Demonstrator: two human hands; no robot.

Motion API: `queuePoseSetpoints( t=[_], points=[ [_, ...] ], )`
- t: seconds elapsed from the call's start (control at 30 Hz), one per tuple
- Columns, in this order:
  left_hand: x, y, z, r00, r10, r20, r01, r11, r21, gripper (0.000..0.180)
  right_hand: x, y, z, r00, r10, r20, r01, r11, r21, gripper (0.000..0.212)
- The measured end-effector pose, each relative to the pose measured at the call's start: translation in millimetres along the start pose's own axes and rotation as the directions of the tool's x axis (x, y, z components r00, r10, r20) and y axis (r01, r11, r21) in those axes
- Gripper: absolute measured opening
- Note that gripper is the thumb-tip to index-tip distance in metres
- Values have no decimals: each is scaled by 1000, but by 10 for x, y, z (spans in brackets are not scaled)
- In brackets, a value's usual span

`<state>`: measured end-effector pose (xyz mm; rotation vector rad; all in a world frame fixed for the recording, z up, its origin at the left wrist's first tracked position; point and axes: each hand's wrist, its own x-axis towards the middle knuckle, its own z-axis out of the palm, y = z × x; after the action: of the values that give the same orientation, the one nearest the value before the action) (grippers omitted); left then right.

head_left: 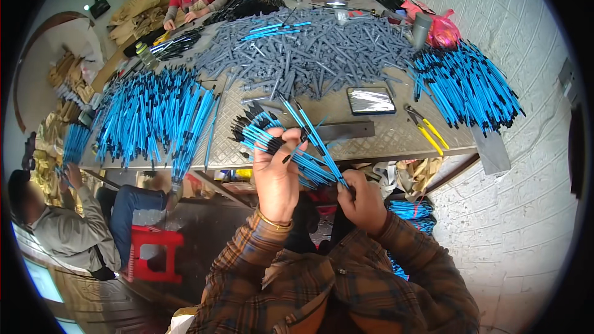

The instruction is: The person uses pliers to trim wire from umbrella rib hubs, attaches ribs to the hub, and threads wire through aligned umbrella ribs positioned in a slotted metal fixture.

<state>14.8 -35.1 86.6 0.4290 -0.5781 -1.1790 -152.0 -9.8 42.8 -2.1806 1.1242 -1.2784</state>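
Over the near edge of the table, my left hand point(277, 170) is closed around a bundle of thin blue rods with black ends point(310, 167). The black ends fan out on the far side of its fingers. A couple of longer blue rods point(317, 139) slant across beside the bundle. Their lower ends are pinched in my right hand point(362, 203), and their upper ends lean over the table. A flat grey metal bar point(346, 130) lies just behind the rods. My left fingers partly hide the bundle, so how each rod is gripped cannot be seen.
Grey plastic parts point(322, 49) heap the table's middle. Piles of blue rods lie left point(148, 114) and right point(467, 83). Yellow-handled pliers point(427, 128) and a tray of thin silver pieces point(371, 100) lie right. Co-workers sit at the far side and left, by a red stool point(154, 253).
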Motion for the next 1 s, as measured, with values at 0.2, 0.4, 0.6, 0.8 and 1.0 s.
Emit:
queuePoseSetpoints(
  t=[0.2, 0.4, 0.6, 0.8, 1.0],
  points=[
    [-145, 18, 51, 993, 109, 41, -113, 986, 123, 20, -75, -127, 109, 996, -78, -37, 79, 996, 29, 22],
    [-275, 230, -22, 996, 38, 81, -58, 965, 256, 17, -207, -137, 102, 984, -146, -103, 152, 987, 49, 21],
    [-304, 347, 96, 990, -143, -13, 143, 972, 188, 16, -279, -36, 211, 992, -121, -45, 125, 987, 97, 19],
    [-215, 249, -104, 966, -218, 140, 196, 968, 155, 15, -263, 79, 199, 978, 19, 210, -54, 985, 166, 20],
    [-65, -17, 117, 982, -157, 101, 124, 953, 276, 14, -176, 411, -79, 942, -23, 335, -55, 973, 223, 16]
  ],
)
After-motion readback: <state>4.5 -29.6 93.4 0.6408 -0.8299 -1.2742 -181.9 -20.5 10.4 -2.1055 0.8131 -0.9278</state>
